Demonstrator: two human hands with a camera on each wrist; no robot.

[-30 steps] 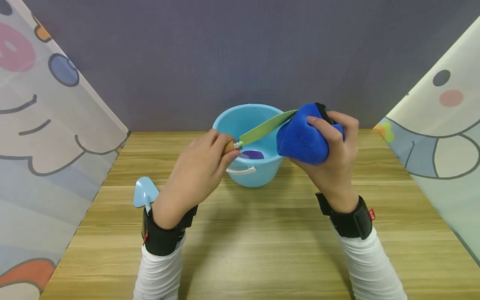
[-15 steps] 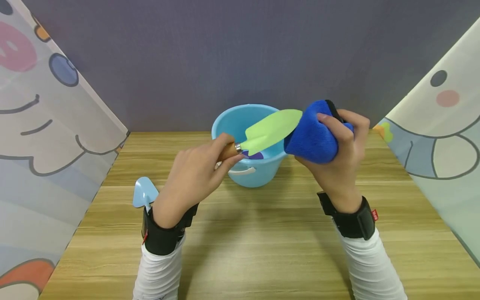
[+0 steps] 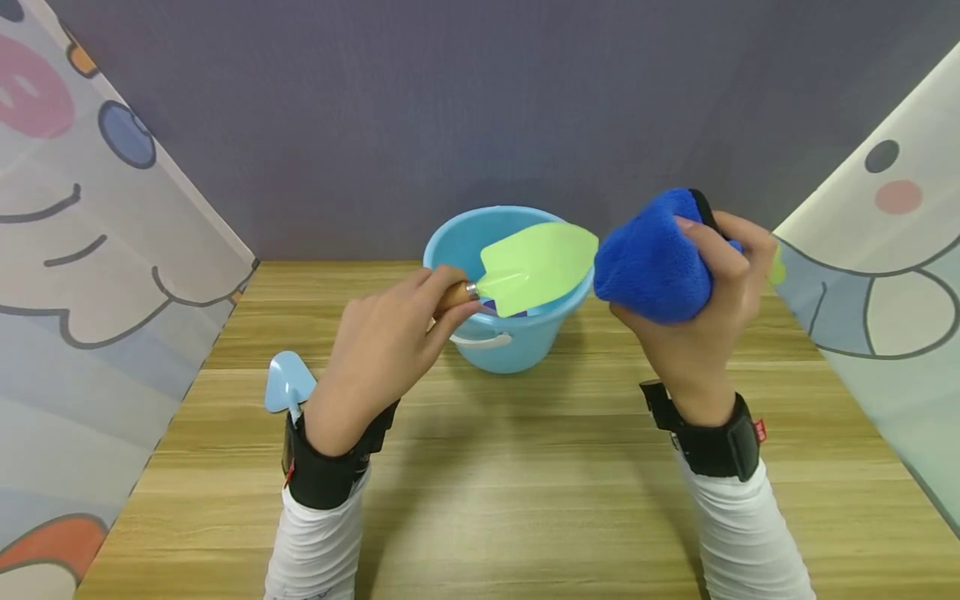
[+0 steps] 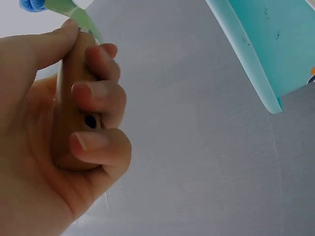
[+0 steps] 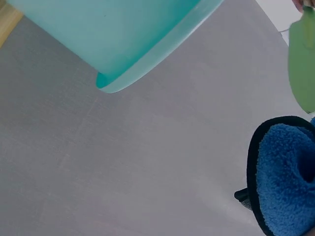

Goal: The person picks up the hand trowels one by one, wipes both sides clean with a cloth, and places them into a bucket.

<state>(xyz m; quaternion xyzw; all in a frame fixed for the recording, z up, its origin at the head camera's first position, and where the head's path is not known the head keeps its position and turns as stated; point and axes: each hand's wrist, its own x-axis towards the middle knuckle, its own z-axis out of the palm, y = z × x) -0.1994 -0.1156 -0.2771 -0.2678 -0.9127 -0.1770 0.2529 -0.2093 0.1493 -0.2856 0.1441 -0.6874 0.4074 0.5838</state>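
Observation:
My left hand (image 3: 397, 337) grips the wooden handle (image 4: 74, 108) of a small garden trowel, its fingers wrapped round it in the left wrist view. The trowel's light green blade (image 3: 536, 265) points right, its broad face toward the head camera, over the mouth of a light blue bucket (image 3: 510, 346). To the right, my right hand (image 3: 701, 325) holds a bunched blue cloth (image 3: 656, 258) with black edging (image 5: 253, 172). A narrow gap shows between the cloth and the blade's tip. Something purple (image 3: 491, 308) inside the bucket is mostly hidden behind the blade.
A small light blue toy shovel (image 3: 287, 383) lies on the wooden table (image 3: 540, 500), partly behind the left wrist. The bucket's white handle (image 3: 482, 342) hangs at its front. A grey wall (image 3: 480, 108) stands behind, with cartoon-printed panels (image 3: 112, 250) at both sides.
The blade has turned from nearly edge-on to showing its broad face. The right hand with the cloth has moved right, away from the blade, off its tip. The left hand has barely shifted.

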